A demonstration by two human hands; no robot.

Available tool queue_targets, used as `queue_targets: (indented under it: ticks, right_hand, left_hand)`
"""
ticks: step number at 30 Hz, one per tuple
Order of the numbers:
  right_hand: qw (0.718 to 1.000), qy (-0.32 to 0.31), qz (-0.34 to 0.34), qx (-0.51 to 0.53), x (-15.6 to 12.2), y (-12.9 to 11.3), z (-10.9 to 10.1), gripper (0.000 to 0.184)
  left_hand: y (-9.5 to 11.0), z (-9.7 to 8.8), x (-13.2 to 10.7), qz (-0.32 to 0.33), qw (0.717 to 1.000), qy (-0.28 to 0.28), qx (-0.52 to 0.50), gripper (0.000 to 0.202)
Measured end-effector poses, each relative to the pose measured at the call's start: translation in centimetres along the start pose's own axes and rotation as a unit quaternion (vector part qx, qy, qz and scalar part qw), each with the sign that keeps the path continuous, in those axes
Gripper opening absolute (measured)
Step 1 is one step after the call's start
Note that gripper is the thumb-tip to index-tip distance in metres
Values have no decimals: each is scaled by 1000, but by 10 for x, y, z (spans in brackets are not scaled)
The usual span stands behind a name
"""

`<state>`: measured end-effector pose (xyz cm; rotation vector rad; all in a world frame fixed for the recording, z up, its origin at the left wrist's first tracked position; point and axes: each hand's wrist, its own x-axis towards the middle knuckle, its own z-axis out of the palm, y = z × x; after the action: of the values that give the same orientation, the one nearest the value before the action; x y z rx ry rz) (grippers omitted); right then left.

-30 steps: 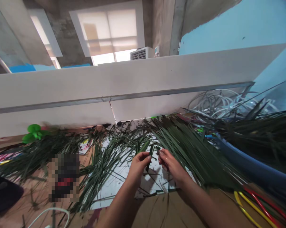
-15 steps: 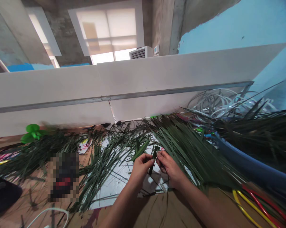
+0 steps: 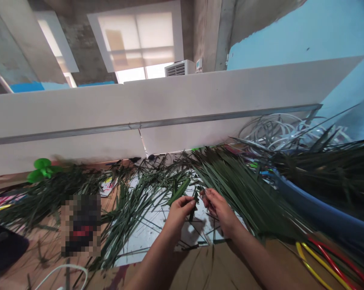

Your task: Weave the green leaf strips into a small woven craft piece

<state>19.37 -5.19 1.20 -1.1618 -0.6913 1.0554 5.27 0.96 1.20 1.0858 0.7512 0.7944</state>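
Leaf strip [image 3: 194, 204] stood upright over the white sheet [image 3: 158, 229], left hand [image 3: 178, 211] clenching its middle, right hand [image 3: 217, 206] at three o'clock pinching its top, apparently keeping it taut.

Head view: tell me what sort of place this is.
Probably a craft workbench: long dark green leaf strips heaped on the brown table, coiled white flat strips behind, a white partition board.
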Motion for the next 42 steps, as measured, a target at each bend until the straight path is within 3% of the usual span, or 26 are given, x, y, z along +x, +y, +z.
queue_targets:
  ticks: [13,22,29,36,42]
  right_hand:
    - [997,-15,-64,-40,11,6,-5,33]
    - [998,-20,-47,-39,9,9,-4,39]
    - [998,-40,-26,-45,0,7,3,53]
    - [999,-39,18,-17,0,12,3,49]
    - [998,-55,4,-24,-4,6,7,51]
  left_hand:
    - [7,-1,-3,11,995,-67,77,36]
    - [5,-1,-1,21,995,-57,76,33]
    - [6,-1,1,33,999,5,29,41]
    - [4,2,0,41,999,-4,25,34]
    - [4,5,-2,49,998,-7,42,30]
